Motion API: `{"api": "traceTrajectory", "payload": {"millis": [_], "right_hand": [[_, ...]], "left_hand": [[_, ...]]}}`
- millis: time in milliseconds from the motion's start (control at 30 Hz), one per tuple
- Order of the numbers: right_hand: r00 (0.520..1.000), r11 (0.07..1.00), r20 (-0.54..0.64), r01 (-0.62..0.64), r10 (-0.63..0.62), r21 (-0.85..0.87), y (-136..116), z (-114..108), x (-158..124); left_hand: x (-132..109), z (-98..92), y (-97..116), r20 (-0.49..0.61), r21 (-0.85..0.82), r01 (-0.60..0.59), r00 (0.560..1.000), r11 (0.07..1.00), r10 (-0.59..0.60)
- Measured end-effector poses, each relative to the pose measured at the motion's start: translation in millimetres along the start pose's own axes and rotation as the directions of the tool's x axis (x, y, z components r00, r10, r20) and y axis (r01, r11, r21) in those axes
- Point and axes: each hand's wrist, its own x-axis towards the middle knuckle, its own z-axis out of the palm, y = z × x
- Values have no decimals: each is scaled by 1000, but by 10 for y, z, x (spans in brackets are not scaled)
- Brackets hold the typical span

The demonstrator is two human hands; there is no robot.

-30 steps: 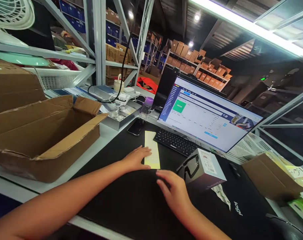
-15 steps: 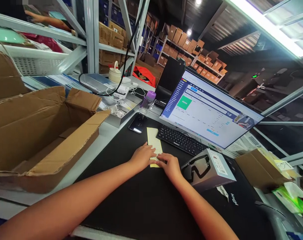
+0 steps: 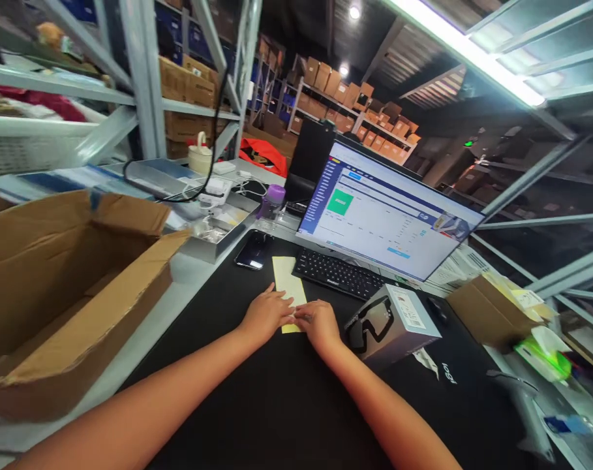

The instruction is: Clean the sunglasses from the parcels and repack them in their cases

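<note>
Yellow slip on black mat: partly finger-covered
Left hand, right hand: over it; gripping, I can't tell
Cut-off cardboard box: nine o'clock
Shelving: twelve o'clock

Metal frames, tube light, stocked shelves

Shelves of stacked cartons show a warehouse.

The left forearm is bare along its visible length, smooth and slim, tapering to a narrow wrist. The right forearm is equally bare and tapered. The left hand and right hand are bare too, with rounded backs and slender fingers, the nails too small to make out.
</note>
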Motion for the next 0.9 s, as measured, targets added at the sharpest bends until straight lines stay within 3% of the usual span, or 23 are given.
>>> {"api": "traceTrajectory", "payload": {"millis": [267,533,633,700,800,900], "right_hand": [[1000,994,5,11,-11,-111,-64,-60,9],[992,974,71,116,-104,-193,-198,-126,-151],[986,981,-15,164,-167,-101,-374,-545,-429],[958,965,-246,196,-150,175,-436,-1017,-650],[896,946,-440,95,54,310,-304,-1769,-872],[847,898,-422,-133,323,419,37,-2221,-888]], "left_hand": [[45,16,-81,16,25,-36,999,999,35],[11,-7,-108,34,40,-33,999,999,32],[1,4,-153,25,49,-25,999,999,24],[2,23,-192,13,53,-16,1000,998,15],[7,64,-243,-11,54,-7,1000,999,8],[12,106,-285,-28,46,-21,999,999,22]]}}
